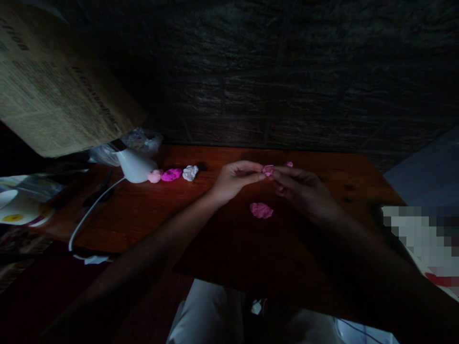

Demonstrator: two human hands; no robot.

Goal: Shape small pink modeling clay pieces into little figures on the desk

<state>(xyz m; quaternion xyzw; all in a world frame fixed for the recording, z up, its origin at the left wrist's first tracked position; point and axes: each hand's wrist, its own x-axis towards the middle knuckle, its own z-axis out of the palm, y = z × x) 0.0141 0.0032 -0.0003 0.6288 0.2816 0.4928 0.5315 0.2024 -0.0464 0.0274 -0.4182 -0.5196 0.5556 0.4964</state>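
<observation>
Between the fingertips of both hands is a small piece of pink modelling clay (267,170), held above the table. My left hand (234,179) pinches it from the left with thumb and fingers. From the right, my right hand (303,188) pinches the same piece. Below the hands lies a larger pink clay lump (261,210). A tiny pink bit (289,164) sits just beyond my right hand. Farther left, a pale pink lump (155,176), a bright magenta lump (172,175) and a white lump (190,172) stand in a row.
A lamp with a white base (134,165) and a newsprint-patterned shade (68,81) stands at the left of the wooden table (143,215). Its white cable (84,217) hangs over the front edge. Behind are a plastic bag (143,142) and a dark brick-patterned wall (268,71). A white cup (21,208) is far left.
</observation>
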